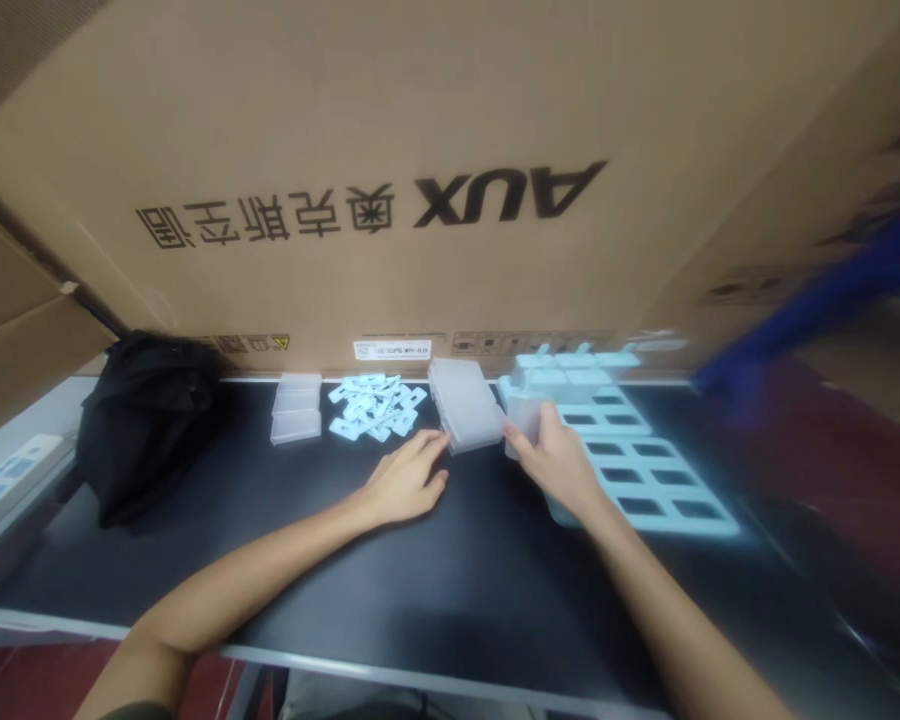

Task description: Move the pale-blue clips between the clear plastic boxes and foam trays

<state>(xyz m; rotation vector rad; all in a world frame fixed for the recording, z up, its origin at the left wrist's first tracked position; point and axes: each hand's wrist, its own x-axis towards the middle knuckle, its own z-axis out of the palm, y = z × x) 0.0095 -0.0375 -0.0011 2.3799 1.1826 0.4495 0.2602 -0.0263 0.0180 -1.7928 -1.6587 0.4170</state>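
Observation:
My left hand (405, 482) rests on the black table, fingers loosely stretched, its fingertips at the lower left corner of a stack of flat translucent plastic cases (466, 400). Just right of that stack, my right hand (559, 460) is closed around a pale translucent plastic case (523, 415), partly covered by the fingers. Behind and beside the right hand is a light blue tray (656, 450) with rows of rectangular openings. Light blue blocks with upright tabs (570, 375) stand at its far end. Small light blue plastic pieces (375, 407) lie heaped beyond my left hand.
Several translucent cases (297, 408) lie left of the heap. A black cloth bundle (150, 420) sits at the table's left, near a white strip with blue panels (15, 475). A large cardboard box (345, 120) walls off the back. A blurred blue object (825, 300) is at right.

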